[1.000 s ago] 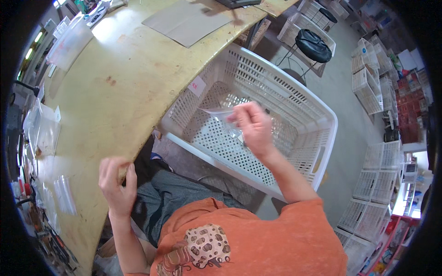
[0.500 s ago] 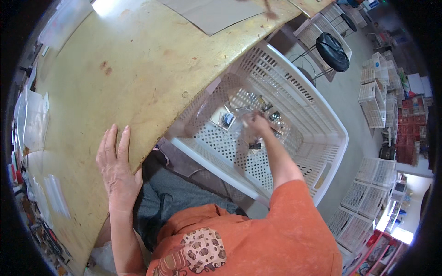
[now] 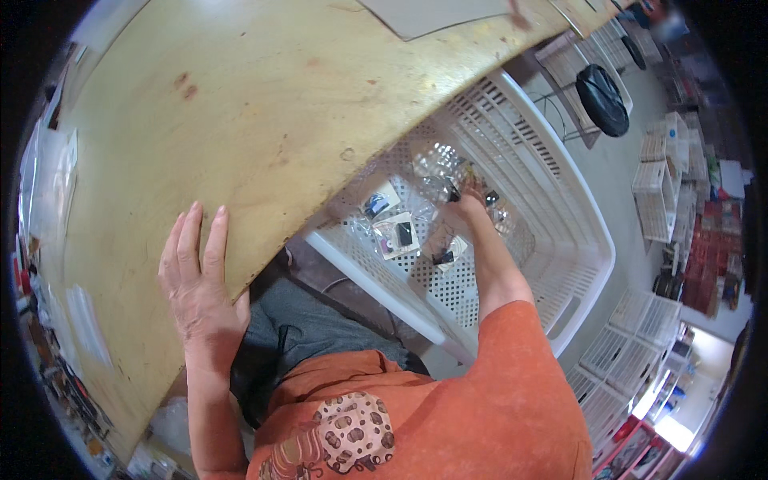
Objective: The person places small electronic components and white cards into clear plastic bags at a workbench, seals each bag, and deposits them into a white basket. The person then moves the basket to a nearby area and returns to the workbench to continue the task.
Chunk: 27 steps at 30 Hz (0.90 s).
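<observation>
My left hand (image 3: 200,284) lies flat on the worn yellow tabletop (image 3: 264,104), near its edge, fingers spread and holding nothing. To the right, my right arm reaches down into a large white plastic basket (image 3: 596,264) with slotted walls. Among clear plastic packets inside it is my right hand (image 3: 470,200); its fingers are partly hidden, so a grip cannot be made out. Close to it lies a packet with a small black item (image 3: 444,256). A packet with a white card and dark square piece (image 3: 400,234) lies nearer the table, beside another packet (image 3: 378,200).
A sheet of grey-brown card (image 3: 436,14) lies at the table's far side. Behind the basket stands a stool with a black seat (image 3: 602,100). Stacked white crates (image 3: 636,336) and red crates (image 3: 708,248) line the right side. Clear plastic bags (image 3: 52,192) lie at the far left.
My right hand has moved farther into the basket and slightly right. A packet with a white card and dark piece now lies near the basket's table side. My left hand stays on the table.
</observation>
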{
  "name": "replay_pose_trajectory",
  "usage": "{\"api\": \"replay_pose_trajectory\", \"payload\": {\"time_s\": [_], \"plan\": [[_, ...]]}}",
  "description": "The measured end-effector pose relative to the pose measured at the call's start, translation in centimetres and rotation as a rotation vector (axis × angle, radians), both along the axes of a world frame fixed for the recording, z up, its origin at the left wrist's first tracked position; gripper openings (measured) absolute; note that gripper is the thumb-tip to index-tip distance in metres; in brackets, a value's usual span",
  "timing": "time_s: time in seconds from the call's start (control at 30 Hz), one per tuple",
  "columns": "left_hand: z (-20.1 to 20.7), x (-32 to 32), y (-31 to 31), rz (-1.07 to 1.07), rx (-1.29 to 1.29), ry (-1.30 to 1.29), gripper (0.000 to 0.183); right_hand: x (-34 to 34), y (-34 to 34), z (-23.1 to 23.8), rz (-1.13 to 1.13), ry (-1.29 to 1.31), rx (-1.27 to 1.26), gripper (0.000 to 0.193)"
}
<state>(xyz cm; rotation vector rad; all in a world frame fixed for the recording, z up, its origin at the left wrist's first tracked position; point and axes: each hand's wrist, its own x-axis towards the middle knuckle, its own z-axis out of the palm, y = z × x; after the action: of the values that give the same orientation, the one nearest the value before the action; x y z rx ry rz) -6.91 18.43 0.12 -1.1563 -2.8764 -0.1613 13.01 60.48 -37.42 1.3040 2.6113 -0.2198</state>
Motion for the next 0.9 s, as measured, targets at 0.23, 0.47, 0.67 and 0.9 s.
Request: {"api": "replay_pose_trajectory", "payload": {"time_s": [0.23, 0.47, 0.67, 0.9], "plan": [[-0.7, 0.0, -0.5, 0.008, 0.045, 0.023, 0.085, 0.9, -2.4, 2.5, -0.009, -0.096, -0.057, 0.059], [-0.6, 0.0, -0.7, 0.014, 0.041, 0.015, 0.084, -0.4, -2.9, 8.7, -0.226, 0.523, -0.034, 0.029], [-0.5, 0.2, -0.8, 0.017, 0.030, 0.027, 0.082, -1.7, -10.2, 2.9, -0.399, 0.884, -0.849, 0.023], [-0.8, 0.1, -0.7, 0.012, 0.036, 0.026, 0.084, -3.3, -17.4, -0.1, -0.213, 0.512, -0.896, 0.027]]}}
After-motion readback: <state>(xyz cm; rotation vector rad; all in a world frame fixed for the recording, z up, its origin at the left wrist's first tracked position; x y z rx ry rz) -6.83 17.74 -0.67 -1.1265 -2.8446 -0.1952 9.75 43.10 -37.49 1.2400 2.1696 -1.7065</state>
